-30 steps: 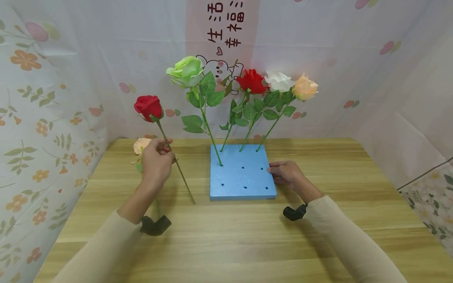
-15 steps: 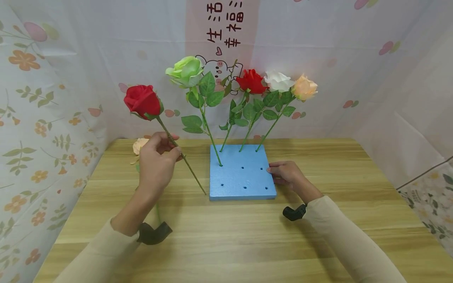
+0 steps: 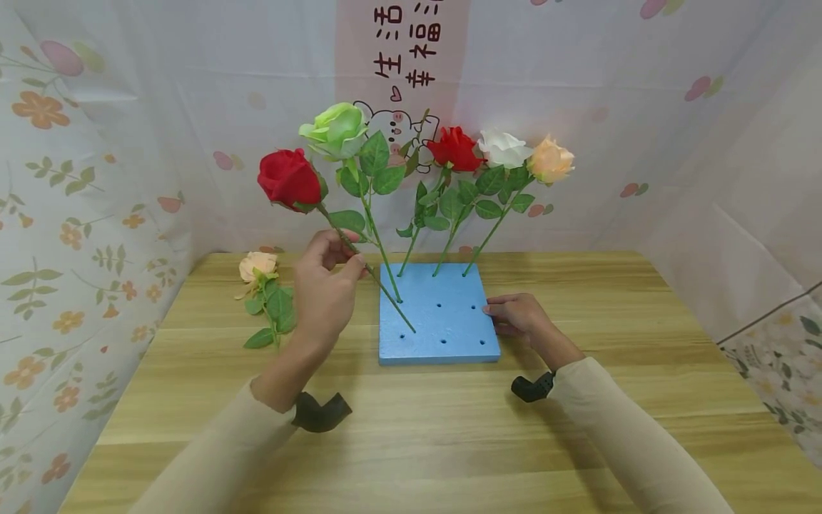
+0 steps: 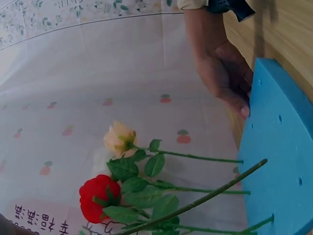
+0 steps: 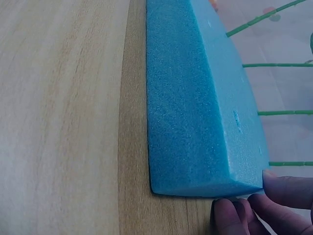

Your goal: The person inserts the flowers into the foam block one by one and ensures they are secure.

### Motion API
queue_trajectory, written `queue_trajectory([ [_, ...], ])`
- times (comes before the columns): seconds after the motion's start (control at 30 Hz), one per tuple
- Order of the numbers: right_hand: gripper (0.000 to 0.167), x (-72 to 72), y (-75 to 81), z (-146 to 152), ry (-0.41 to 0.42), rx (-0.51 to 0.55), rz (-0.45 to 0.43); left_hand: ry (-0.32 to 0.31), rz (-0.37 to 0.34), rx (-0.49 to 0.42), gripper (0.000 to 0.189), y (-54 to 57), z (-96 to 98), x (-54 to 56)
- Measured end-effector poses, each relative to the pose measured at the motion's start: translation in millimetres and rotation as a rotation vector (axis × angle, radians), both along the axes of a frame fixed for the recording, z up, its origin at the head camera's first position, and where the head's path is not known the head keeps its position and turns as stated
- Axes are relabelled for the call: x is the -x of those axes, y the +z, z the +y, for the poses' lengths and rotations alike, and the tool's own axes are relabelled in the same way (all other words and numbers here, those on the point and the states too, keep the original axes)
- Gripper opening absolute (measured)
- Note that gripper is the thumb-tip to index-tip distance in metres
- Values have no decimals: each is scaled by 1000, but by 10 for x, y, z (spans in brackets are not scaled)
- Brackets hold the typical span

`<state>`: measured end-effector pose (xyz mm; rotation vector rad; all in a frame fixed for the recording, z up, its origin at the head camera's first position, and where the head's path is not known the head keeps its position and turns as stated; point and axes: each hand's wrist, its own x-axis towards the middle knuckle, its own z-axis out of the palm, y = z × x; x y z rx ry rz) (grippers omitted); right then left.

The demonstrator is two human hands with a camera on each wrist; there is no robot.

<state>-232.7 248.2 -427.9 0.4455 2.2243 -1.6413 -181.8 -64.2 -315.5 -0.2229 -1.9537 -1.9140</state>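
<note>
My left hand (image 3: 327, 289) pinches the stem of a red rose (image 3: 290, 178) between thumb and fingers. The rose leans, bloom up and left. In the left wrist view its bare stem (image 4: 215, 194) ends over the blue foam board (image 3: 462, 325); whether the tip touches the board, I cannot tell. At the board's right edge, my right hand (image 3: 521, 314) holds on, thumb at the top edge and fingers curled against the side. Standing in the board's holes are a green rose (image 3: 337, 130), another red rose (image 3: 456, 148), a white rose (image 3: 504, 148) and a peach rose (image 3: 551, 159).
A second peach rose (image 3: 259, 266) lies on the wooden table (image 3: 437, 442), left of the board. Several holes show in the board's front part. Behind the table hangs a printed cloth (image 3: 270, 93). Black wrist devices (image 3: 321, 412) sit at both cuffs.
My left hand has carried the red rose rightward, bringing its stem end from over the table to over the board. The lying peach rose is now uncovered. My right hand stays at the board's edge.
</note>
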Motion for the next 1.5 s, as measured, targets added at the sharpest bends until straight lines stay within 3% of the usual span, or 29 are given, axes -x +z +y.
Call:
queue_trajectory([
  [0.2,46,-2,8,-14,-4,-3,-5,-22,-12,-58,18,-33,184,82],
  [0.33,46,-8,18,-16,0,-8,0,-4,-12,-60,18,-64,321,145],
  [0.63,47,1,-13,-5,0,-5,2,63,58,31,17,-148,572,292],
  [1.5,46,-8,-7,-1,2,-11,6,113,48,184,22,-325,838,560],
])
